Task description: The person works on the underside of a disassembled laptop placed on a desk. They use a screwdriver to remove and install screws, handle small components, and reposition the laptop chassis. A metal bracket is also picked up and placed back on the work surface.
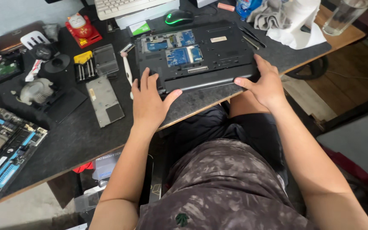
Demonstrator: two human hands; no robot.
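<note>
Gripping upturned laptop (201, 55) | left hand (148, 100) on near-left corner | right hand (265, 83) clasps near-right edge

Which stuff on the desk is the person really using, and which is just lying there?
In use:
laptop, upside down with its cover off
left hand and right hand, gripping its front corners
grey cover plate
screwdriver set

Just lying about:
mouse
cat figurine
glass
circuit board

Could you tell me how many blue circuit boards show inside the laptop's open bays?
2: one in the upper bay and one in the bay below it, both on the upturned laptop gripped by the left hand and right hand. Others may lie hidden under the casing.
</note>
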